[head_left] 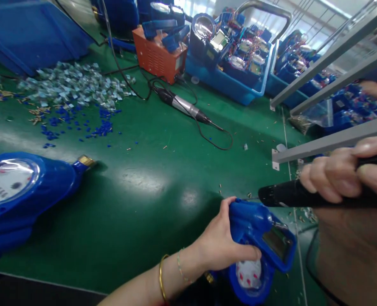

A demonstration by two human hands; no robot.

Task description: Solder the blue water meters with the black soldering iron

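One gripped meter [252, 221], green bench [150, 187], blue crates [222, 83]

Open room: bare green table [150, 187] through the middle, from the near edge up to the cable; widest passage.
Left: large blue meter [19, 191] lying at the near edge, blocking that corner.
Far left: grey parts [70, 83] and blue bits [102, 127]; low, loose scatter.
Far middle: orange box [158, 59]; spare driver [185, 106] lying flat, its cable [215, 142] looped toward the centre.
Far right: blue crate [226, 83], full.
Right: grey rails [328, 144] slanting across, closing that side.
Near right: left hand [220, 244] gripping a small meter [255, 229]; right hand [341, 174] gripping a black tool [287, 196] just above it.
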